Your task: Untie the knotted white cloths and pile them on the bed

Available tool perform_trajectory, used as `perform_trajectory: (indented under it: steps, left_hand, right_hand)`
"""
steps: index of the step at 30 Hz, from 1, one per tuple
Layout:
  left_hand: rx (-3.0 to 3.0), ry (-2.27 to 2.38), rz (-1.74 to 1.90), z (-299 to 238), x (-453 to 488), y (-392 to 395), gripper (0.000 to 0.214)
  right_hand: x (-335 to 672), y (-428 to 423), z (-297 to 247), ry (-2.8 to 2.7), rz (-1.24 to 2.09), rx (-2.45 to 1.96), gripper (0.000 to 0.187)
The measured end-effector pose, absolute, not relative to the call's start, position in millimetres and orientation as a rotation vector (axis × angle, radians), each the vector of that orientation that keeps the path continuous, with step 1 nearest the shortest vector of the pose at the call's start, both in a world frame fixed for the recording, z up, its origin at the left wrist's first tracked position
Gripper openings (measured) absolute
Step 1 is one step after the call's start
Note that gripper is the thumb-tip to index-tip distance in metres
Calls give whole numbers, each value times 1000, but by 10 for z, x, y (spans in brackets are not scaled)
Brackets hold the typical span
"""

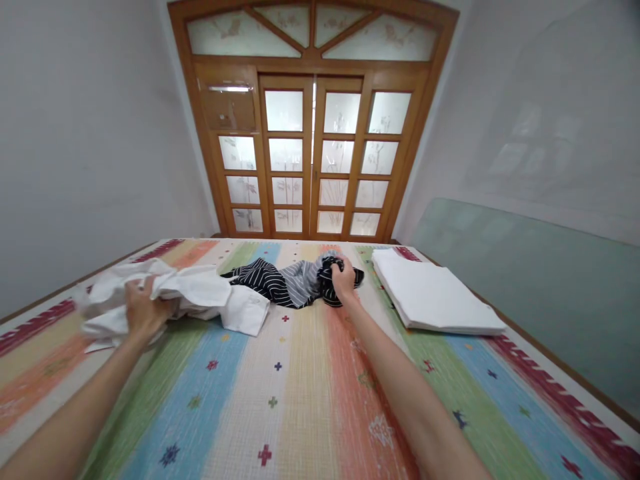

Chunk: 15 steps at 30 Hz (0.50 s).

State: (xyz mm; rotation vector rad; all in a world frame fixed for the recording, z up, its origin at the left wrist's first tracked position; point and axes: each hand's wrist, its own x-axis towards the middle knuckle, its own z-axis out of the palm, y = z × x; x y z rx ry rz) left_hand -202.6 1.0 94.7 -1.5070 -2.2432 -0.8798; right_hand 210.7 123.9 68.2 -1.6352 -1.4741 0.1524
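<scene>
A crumpled white shirt (200,291) lies at the left of the striped cloth, one sleeve end stretched toward the middle. My left hand (145,308) is closed around a bunch of its fabric. Beside the shirt, at the middle, lies a rumpled black and grey striped garment (270,280); the two look to be touching. My right hand (343,277) pinches the bunched right end of this garment. Part of the fabric under each hand is hidden by the fingers.
A flat white folded stack (435,293) lies to the right. Underneath everything spreads a multicoloured striped cloth (300,400). A pale green board (530,280) stands along the right edge. Wooden doors with glass panes (313,153) are at the far end, between grey walls.
</scene>
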Motion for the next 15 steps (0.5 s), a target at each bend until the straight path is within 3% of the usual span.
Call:
perform_trajectory:
  steps: [2,6,11,15]
  left_hand:
    - [-1661,-2212,-783,756,-1914,118,48]
    - [-1870,-2091,-657,471,-1686,241,53]
    - [-1886,-2051,-460,430,-1626,80,63]
    - [-1746,-2182,-366,532,-1612,-58,61]
  right_hand:
    - [1802,1228,681,-1700,250,-1480,38]
    - [1183,1131,610,-2031,387,-1506,63]
    - [883,1032,509,-2103,264,-1789,37]
    - [1119,1028,478,-2047,104,-1862,32]
